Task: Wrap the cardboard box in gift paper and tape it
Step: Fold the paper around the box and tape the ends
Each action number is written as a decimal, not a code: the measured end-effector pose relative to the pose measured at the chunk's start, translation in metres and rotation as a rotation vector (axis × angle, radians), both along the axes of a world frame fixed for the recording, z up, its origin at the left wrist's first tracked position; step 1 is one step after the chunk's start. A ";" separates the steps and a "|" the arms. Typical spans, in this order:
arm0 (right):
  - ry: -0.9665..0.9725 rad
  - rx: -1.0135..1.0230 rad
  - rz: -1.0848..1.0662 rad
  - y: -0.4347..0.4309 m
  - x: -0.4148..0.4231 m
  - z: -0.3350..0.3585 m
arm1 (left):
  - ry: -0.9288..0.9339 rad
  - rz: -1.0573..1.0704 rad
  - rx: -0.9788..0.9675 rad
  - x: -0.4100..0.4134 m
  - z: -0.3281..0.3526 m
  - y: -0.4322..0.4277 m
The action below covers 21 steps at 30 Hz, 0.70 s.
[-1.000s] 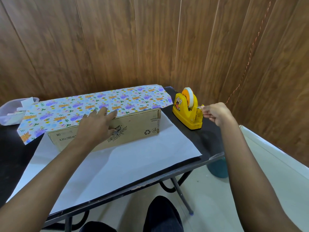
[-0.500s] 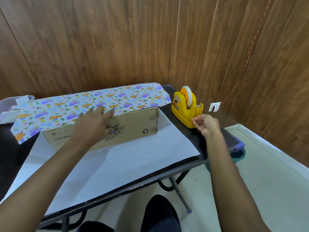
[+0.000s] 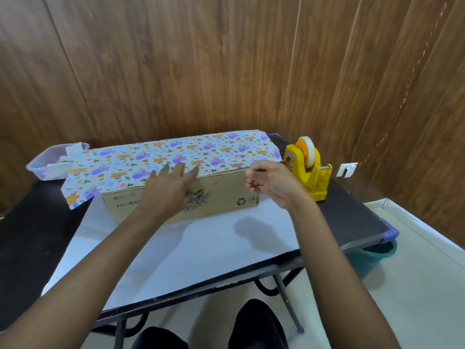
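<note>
Box (image 3: 226, 197) sits mid-table (image 3: 352, 217) on the white back of the paper (image 3: 176, 154), with the printed flap folded over its top. Left hand (image 3: 168, 190) lies flat, fingers straight, pinning the flap edge along the top front edge. Right hand (image 3: 269, 180) hovers near the box's right end, just beside the dispenser (image 3: 309, 172), fingers curled in a pinch. Probably a tape strip, but it's too thin to see, so can't tell. Tack step, I'd judge: pull the flap taut, land tape half on paper, half on cardboard, close to the left fingertips. Rub it down before lifting the left.
</note>
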State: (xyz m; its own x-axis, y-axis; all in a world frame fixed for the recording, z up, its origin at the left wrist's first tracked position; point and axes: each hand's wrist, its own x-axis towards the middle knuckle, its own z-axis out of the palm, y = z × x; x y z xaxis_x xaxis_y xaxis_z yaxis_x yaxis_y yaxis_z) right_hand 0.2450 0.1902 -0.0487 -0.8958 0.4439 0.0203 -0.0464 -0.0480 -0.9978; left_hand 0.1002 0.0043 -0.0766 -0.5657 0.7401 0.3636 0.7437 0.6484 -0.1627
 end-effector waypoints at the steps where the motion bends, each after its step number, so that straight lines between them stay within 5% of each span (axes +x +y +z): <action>1: -0.013 0.030 0.026 -0.012 -0.009 0.001 | -0.005 -0.012 0.004 0.001 -0.002 0.003; 10: -0.352 0.325 -0.137 -0.059 -0.076 0.025 | -0.022 0.026 -0.034 -0.002 -0.003 0.000; 21: -0.559 0.415 -0.175 -0.074 -0.096 0.034 | -0.030 0.010 -0.002 -0.001 -0.006 -0.002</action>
